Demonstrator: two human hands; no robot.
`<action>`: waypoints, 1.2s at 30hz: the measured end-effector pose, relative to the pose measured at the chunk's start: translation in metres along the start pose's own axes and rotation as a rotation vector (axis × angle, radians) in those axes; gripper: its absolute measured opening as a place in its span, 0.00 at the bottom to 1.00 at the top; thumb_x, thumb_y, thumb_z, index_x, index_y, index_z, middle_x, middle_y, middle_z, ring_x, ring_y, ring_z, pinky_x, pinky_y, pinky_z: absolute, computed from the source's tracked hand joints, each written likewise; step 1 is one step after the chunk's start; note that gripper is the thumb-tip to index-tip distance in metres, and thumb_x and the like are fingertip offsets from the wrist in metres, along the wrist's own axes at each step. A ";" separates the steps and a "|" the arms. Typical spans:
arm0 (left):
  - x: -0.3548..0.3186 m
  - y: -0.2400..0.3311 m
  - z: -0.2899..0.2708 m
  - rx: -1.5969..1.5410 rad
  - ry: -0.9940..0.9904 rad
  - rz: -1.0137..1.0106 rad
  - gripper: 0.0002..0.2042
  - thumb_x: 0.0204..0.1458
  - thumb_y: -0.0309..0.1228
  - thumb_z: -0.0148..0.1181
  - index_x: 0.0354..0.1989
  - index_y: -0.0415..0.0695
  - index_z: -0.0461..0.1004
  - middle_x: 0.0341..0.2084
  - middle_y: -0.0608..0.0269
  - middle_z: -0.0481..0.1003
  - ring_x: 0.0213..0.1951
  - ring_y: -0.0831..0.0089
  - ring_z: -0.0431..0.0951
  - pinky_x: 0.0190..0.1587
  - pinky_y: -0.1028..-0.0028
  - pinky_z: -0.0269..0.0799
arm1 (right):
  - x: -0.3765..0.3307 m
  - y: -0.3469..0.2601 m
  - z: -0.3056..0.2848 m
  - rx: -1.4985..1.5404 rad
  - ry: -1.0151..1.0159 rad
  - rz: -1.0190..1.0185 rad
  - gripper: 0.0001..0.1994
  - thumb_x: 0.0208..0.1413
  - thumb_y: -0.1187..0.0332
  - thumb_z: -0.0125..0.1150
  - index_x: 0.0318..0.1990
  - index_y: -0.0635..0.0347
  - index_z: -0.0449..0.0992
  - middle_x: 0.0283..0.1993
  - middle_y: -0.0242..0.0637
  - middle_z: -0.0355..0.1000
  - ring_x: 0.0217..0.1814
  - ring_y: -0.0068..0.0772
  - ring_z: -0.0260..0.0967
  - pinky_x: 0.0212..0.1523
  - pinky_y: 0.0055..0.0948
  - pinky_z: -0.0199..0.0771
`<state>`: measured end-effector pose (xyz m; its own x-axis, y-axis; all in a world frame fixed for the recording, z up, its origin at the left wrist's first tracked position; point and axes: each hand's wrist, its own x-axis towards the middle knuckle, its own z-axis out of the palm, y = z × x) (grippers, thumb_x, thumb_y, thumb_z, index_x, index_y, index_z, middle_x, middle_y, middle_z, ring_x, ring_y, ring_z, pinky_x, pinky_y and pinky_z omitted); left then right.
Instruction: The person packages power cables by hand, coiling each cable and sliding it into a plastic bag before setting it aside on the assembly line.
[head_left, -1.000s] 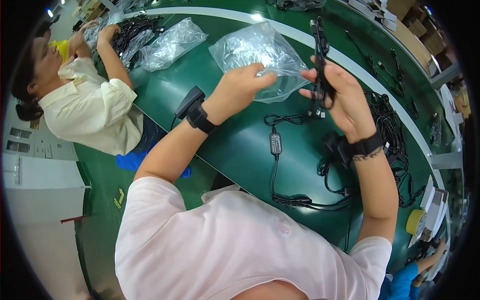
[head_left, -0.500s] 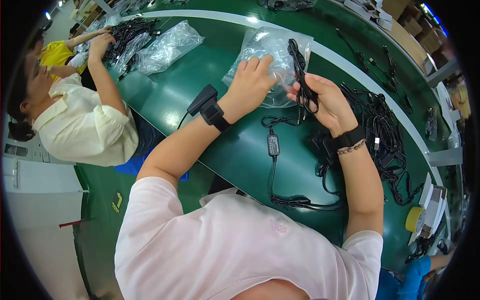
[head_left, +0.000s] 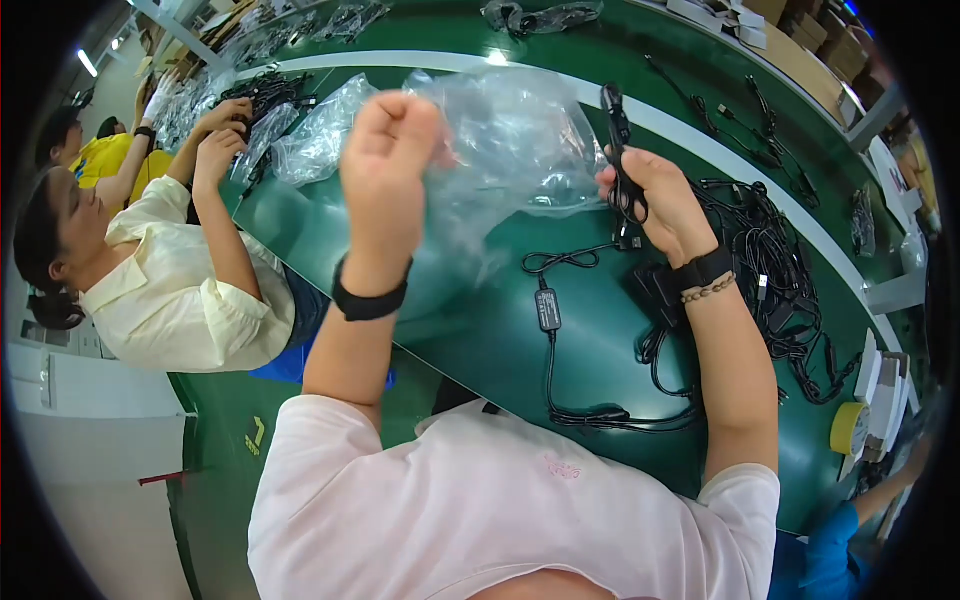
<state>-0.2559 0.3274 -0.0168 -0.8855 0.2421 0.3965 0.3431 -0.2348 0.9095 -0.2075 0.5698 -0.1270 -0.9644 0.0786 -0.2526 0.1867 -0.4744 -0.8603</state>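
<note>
My left hand (head_left: pixel 390 155) is raised over the left part of the table, its fingers curled closed at the edge of a clear plastic bag (head_left: pixel 520 125), which is spread and partly blurred by motion. In my right hand (head_left: pixel 662 195) is a coiled black cable (head_left: pixel 620 150), tied in a narrow bundle and held upright between thumb and fingers. Below that hand, a black cable with a small inline box (head_left: pixel 547 308) lies on the green table (head_left: pixel 480 345), its cord running toward the right.
A tangled heap of black cables (head_left: pixel 765 260) lies right of my right forearm. Beyond the white strip are more cables (head_left: pixel 770 130). A yellow tape roll (head_left: pixel 850 428) stands at the right edge. Co-workers sit at left by bagged cables (head_left: pixel 265 95); a blue sleeve (head_left: pixel 832 545) shows at lower right.
My left hand has moved left and up toward me from the bags, with clear plastic stretched out beside it. My right hand has shifted slightly right, still holding the coiled cable.
</note>
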 end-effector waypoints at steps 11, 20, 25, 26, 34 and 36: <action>0.007 -0.049 0.025 -0.242 -0.247 -0.195 0.04 0.50 0.22 0.53 0.33 0.40 0.65 0.25 0.64 0.71 0.29 0.77 0.73 0.34 0.79 0.69 | -0.057 -0.062 0.025 0.213 -0.305 -0.344 0.21 0.59 0.62 0.44 0.53 0.71 0.58 0.37 0.39 0.69 0.54 0.43 0.63 0.42 0.36 0.76; -0.020 -0.059 0.023 -0.343 -0.359 -0.169 0.17 0.50 0.26 0.54 0.48 0.42 0.58 0.33 0.62 0.72 0.38 0.77 0.70 0.39 0.79 0.66 | -0.054 -0.052 0.034 0.103 -0.283 -0.383 0.20 0.59 0.65 0.43 0.53 0.72 0.57 0.35 0.40 0.70 0.44 0.43 0.70 0.45 0.29 0.74; -0.027 -0.048 0.017 -0.218 -0.596 -0.193 0.39 0.44 0.39 0.62 0.61 0.49 0.41 0.46 0.56 0.65 0.46 0.70 0.65 0.45 0.72 0.62 | -0.060 -0.078 0.007 0.522 -0.154 -0.335 0.16 0.60 0.68 0.41 0.49 0.74 0.58 0.37 0.44 0.66 0.56 0.47 0.59 0.55 0.37 0.67; -0.027 -0.045 0.019 -0.138 -0.686 -0.166 0.45 0.41 0.42 0.64 0.63 0.52 0.37 0.49 0.55 0.62 0.48 0.68 0.64 0.47 0.70 0.60 | -0.062 -0.080 0.004 0.519 -0.152 -0.338 0.16 0.60 0.68 0.41 0.49 0.74 0.58 0.37 0.44 0.66 0.56 0.47 0.59 0.55 0.37 0.67; -0.043 -0.050 0.024 0.254 -0.343 0.203 0.16 0.42 0.24 0.62 0.43 0.43 0.72 0.32 0.62 0.73 0.32 0.76 0.72 0.36 0.79 0.68 | -0.061 -0.083 0.001 0.469 -0.054 -0.390 0.15 0.60 0.70 0.40 0.49 0.74 0.59 0.37 0.44 0.66 0.56 0.47 0.59 0.55 0.39 0.66; -0.046 -0.046 0.033 0.236 -0.169 0.320 0.04 0.45 0.21 0.59 0.29 0.38 0.76 0.17 0.66 0.72 0.20 0.82 0.69 0.26 0.84 0.66 | -0.061 -0.076 0.008 0.063 0.138 -0.598 0.15 0.59 0.70 0.42 0.49 0.72 0.62 0.36 0.41 0.68 0.46 0.39 0.67 0.47 0.32 0.71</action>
<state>-0.2208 0.3578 -0.0725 -0.6660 0.3470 0.6604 0.6717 -0.1063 0.7332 -0.1646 0.5946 -0.0425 -0.8645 0.4580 0.2072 -0.3949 -0.3637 -0.8437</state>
